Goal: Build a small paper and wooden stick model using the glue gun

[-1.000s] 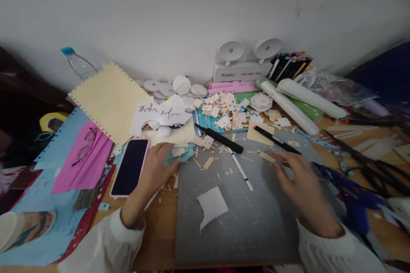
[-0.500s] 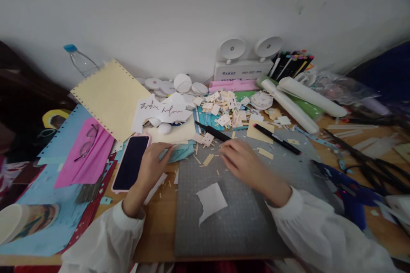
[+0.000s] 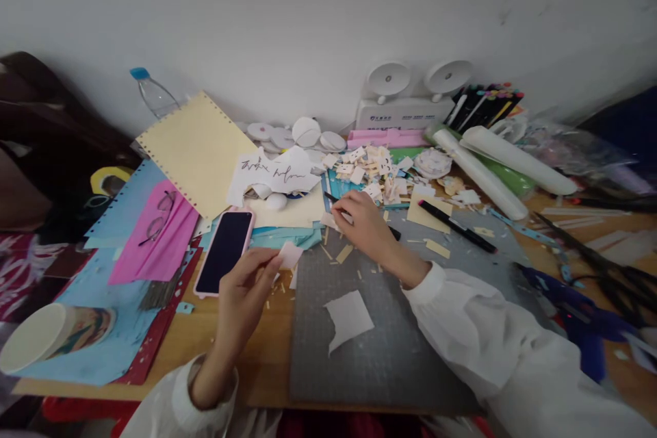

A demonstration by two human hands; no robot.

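Beside the grey mat (image 3: 333, 376), the left hand (image 3: 245, 287) pinches a paper piece (image 3: 291, 255), near the phone (image 3: 226, 253). The right hand (image 3: 362, 224) covers the middle of the black pen (image 3: 331, 198); whether it grips, I cannot tell. Just behind is a heap of cutouts (image 3: 380, 165).

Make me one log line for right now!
left hand: pinching small pale paper piece; right hand: over black pen-shaped tool; white paper scrap: on gray cutting mat; smartphone: screen dark
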